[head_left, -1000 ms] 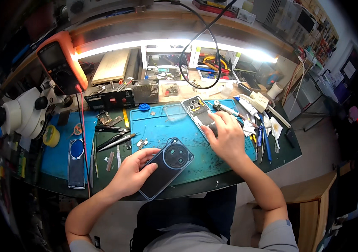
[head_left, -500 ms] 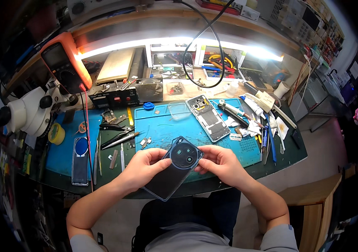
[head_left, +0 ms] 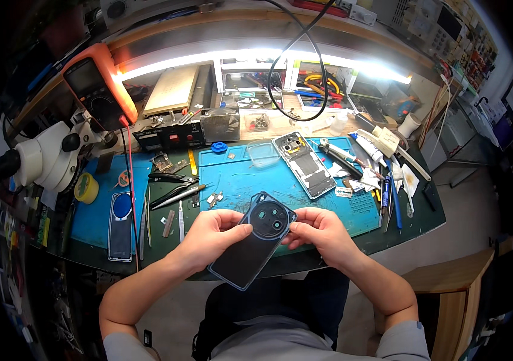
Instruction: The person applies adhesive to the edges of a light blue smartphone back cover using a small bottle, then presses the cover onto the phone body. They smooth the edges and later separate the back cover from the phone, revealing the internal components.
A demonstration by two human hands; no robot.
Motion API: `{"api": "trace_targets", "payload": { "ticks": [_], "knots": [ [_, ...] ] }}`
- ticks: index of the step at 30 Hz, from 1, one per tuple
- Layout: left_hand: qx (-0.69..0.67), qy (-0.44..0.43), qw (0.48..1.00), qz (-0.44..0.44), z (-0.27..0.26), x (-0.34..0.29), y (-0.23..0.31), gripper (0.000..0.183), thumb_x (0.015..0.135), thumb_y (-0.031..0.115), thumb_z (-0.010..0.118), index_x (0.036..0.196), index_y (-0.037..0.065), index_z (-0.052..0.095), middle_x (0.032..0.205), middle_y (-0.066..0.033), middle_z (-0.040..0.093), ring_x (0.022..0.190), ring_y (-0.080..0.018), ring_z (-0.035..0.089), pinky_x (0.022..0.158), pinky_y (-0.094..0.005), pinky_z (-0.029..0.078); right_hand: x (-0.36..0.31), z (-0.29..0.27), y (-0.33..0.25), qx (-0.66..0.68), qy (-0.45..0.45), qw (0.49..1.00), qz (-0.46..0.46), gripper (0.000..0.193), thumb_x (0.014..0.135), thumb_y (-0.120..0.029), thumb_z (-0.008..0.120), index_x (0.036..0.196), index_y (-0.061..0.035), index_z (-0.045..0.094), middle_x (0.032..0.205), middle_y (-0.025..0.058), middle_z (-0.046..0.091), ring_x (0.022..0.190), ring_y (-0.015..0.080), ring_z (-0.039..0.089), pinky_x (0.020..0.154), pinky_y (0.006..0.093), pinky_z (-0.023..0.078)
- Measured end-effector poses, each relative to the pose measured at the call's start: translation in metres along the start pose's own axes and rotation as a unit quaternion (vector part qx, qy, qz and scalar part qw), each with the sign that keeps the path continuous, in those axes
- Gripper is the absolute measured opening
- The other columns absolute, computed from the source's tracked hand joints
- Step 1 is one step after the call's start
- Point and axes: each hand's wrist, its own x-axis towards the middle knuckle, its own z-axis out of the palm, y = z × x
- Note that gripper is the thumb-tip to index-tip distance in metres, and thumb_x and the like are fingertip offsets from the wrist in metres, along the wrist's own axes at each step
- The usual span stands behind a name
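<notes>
A dark phone back cover (head_left: 243,260) with a large round camera ring and bluish edges is held tilted above the bench's front edge. My left hand (head_left: 211,239) pinches its left side beside the ring. At its upper right corner my right hand (head_left: 324,236) grips the rim between thumb and fingers. Beyond the hands, on the blue work mat (head_left: 238,177), lies an opened phone (head_left: 306,167) with its inner parts showing. A second dark phone panel (head_left: 120,240) with a blue disc lies at the left.
Pliers (head_left: 169,178), tweezers and a scalpel (head_left: 181,224) lie left of the mat. A cluster of tubes, tools and crumpled tissue (head_left: 369,179) fills its right side. An orange multimeter (head_left: 97,87) and a microscope (head_left: 40,159) stand at the left; a looped black cable (head_left: 327,84) hangs overhead.
The whole view has shifted slightly, so the bench appears a little further right. Both hands keep their hold on the back cover, whose tilt is almost unchanged.
</notes>
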Motion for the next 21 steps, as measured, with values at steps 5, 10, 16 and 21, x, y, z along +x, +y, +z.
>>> {"api": "trace_targets", "payload": {
  "ticks": [5,10,16,21],
  "knots": [
    [-0.039,-0.011,0.999,-0.025,-0.003,0.0,0.0,0.03,0.099,0.016,0.071,0.118,-0.006,0.068,0.103,-0.0104,0.074,0.089,-0.012,0.07,0.079,-0.0263,0.058,0.0,0.004,0.0,0.018,0.006,1.0,0.016,0.027,0.102,-0.013,0.062,0.123,0.0051,0.063,0.106,0.0116,0.073,0.092,0.0163,0.073,0.08,0.0278,0.059],
    [-0.085,-0.012,0.993,-0.081,-0.005,0.0,0.002,0.03,0.099,0.016,0.071,0.119,-0.006,0.068,0.105,-0.0109,0.074,0.089,-0.0125,0.071,0.079,-0.0266,0.058,0.003,0.002,0.0,0.064,0.007,0.997,0.048,0.039,0.102,-0.017,0.065,0.132,0.0065,0.057,0.11,0.014,0.073,0.093,0.0182,0.074,0.08,0.0287,0.06],
    [0.07,-0.025,0.997,-0.008,-0.017,-0.009,0.003,0.034,0.099,0.011,0.067,0.127,-0.007,0.065,0.112,-0.0101,0.074,0.098,-0.0136,0.069,0.088,-0.0302,0.056,-0.007,-0.006,-0.007,-0.061,0.017,0.996,0.057,0.034,0.105,-0.023,0.063,0.125,0.005,0.063,0.095,0.0094,0.073,0.081,0.0126,0.072,0.069,0.0251,0.058],
    [0.386,0.0,0.92,0.062,-0.021,-0.014,0.028,0.028,0.095,0.009,0.07,0.122,0.001,0.068,0.109,-0.0162,0.076,0.099,-0.0252,0.073,0.089,-0.0363,0.056,-0.035,-0.077,-0.02,-0.376,0.27,0.878,-0.121,0.019,0.1,-0.014,0.065,0.11,-0.0003,0.074,0.079,0.0084,0.072,0.069,0.0115,0.069,0.062,0.029,0.055]
  ]
}}
